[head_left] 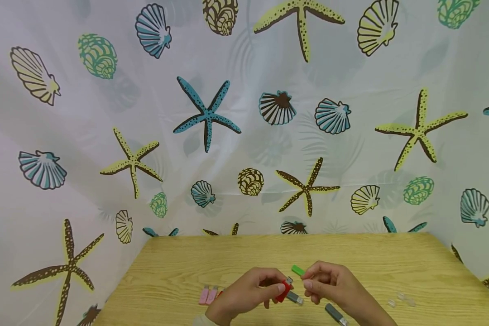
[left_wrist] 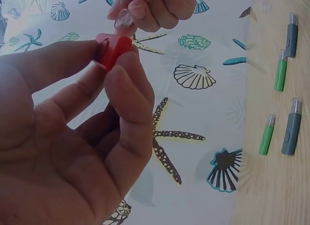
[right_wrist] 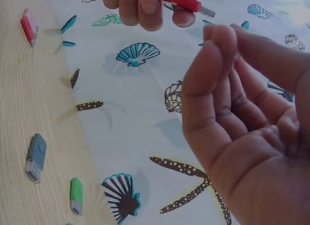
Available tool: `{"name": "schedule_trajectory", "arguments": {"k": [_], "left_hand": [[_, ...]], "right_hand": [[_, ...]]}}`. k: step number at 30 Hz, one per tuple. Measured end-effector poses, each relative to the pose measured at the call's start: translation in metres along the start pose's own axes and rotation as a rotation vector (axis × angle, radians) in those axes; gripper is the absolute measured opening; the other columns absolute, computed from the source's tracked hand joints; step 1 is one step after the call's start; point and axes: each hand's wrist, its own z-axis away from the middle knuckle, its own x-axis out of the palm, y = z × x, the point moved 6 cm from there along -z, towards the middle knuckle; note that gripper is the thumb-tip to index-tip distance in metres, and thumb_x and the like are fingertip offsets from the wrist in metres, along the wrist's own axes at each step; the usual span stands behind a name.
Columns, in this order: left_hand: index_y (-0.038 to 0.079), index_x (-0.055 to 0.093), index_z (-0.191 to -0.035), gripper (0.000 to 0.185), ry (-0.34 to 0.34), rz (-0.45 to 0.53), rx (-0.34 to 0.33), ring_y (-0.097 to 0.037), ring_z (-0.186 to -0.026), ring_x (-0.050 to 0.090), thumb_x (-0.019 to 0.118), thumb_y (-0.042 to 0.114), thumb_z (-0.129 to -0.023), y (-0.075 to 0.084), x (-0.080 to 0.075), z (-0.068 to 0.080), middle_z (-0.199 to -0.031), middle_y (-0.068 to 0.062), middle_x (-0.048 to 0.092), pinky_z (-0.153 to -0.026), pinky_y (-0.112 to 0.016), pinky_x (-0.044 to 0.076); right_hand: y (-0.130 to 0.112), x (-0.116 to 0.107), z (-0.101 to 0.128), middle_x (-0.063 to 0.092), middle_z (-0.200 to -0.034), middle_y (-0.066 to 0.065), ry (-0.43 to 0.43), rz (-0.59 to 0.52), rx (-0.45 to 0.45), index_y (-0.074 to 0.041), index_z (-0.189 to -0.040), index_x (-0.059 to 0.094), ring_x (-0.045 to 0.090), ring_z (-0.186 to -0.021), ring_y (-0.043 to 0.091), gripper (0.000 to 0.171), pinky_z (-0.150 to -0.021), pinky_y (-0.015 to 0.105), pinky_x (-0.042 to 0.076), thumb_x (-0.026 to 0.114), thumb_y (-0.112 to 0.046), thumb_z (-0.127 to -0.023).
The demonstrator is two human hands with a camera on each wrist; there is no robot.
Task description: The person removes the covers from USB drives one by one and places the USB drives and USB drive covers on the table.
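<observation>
Between thumb and fingers, my left hand (head_left: 256, 290) pinches a red USB flash drive (head_left: 283, 291). Its bare metal plug (right_wrist: 207, 11) points toward my right hand (head_left: 330, 284). The right hand pinches a small clear plastic cap (left_wrist: 123, 19), seen best in the left wrist view; in the right wrist view the fingertips mostly hide it. Cap and plug are a short gap apart. Both hands are raised over the table. Below and around them lie a green USB drive (head_left: 298, 270) and grey USB drives (head_left: 335, 313), their plugs under clear caps.
Pink USB drives (head_left: 203, 295) and a red one (right_wrist: 27, 31) lie on the wooden table (head_left: 167, 258) to the left, partly behind the left hand. Several loose clear caps (head_left: 401, 296) lie at the right. A shell-and-starfish curtain (head_left: 244, 140) hangs behind the table.
</observation>
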Motion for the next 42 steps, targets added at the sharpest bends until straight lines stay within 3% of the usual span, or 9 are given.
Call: {"name": "schedule_trajectory", "arguments": {"k": [8, 14, 27, 34, 42], "left_hand": [[0.002, 0.066, -0.109, 0.021, 0.007, -0.012, 0.023, -0.008, -0.065, 0.057, 0.054, 0.016, -0.100, 0.001, -0.003, 0.000, -0.082, -0.004, 0.063, -0.054, -0.022, 0.047], [0.003, 0.065, -0.106, 0.016, 0.030, -0.029, 0.014, -0.010, -0.069, 0.064, 0.058, 0.015, -0.098, 0.000, -0.008, 0.003, -0.086, -0.012, 0.069, -0.058, -0.027, 0.053], [0.001, 0.062, -0.095, 0.009, 0.152, -0.096, -0.089, -0.019, -0.070, 0.066, 0.062, 0.011, -0.094, -0.018, -0.022, 0.006, -0.081, -0.010, 0.070, -0.057, -0.032, 0.054], [0.006, 0.065, -0.091, 0.008, 0.198, -0.194, -0.114, -0.014, -0.067, 0.059, 0.065, 0.014, -0.093, -0.031, -0.032, 0.009, -0.080, -0.001, 0.066, -0.054, -0.030, 0.050], [0.009, 0.066, -0.092, 0.008, 0.222, -0.247, -0.156, -0.015, -0.064, 0.054, 0.065, 0.016, -0.093, -0.039, -0.045, 0.014, -0.080, -0.001, 0.064, -0.054, -0.030, 0.047]], "right_hand": [[0.000, -0.003, 0.002, 0.069, -0.100, 0.013, 0.002, -0.045, 0.007, 0.002, -0.115, 0.059, 0.069, -0.089, 0.017, 0.020, -0.080, 0.037, 0.055, 0.052, -0.010, -0.100], [0.003, -0.009, 0.003, 0.069, -0.103, 0.019, 0.029, -0.047, 0.042, 0.006, -0.113, 0.056, 0.069, -0.091, 0.021, 0.022, -0.081, 0.040, 0.054, 0.053, -0.011, -0.100], [-0.002, -0.027, 0.008, 0.063, -0.094, 0.011, 0.157, 0.165, 0.108, 0.004, -0.109, 0.060, 0.063, -0.082, 0.020, 0.027, -0.075, 0.036, 0.054, 0.059, -0.020, -0.097], [-0.003, -0.039, 0.013, 0.061, -0.092, 0.009, 0.204, 0.195, 0.134, 0.001, -0.109, 0.062, 0.060, -0.080, 0.018, 0.027, -0.072, 0.034, 0.053, 0.060, -0.022, -0.096], [-0.002, -0.052, 0.021, 0.061, -0.096, 0.011, 0.245, 0.229, 0.155, 0.002, -0.110, 0.062, 0.058, -0.081, 0.019, 0.029, -0.073, 0.035, 0.053, 0.061, -0.024, -0.096]]}}
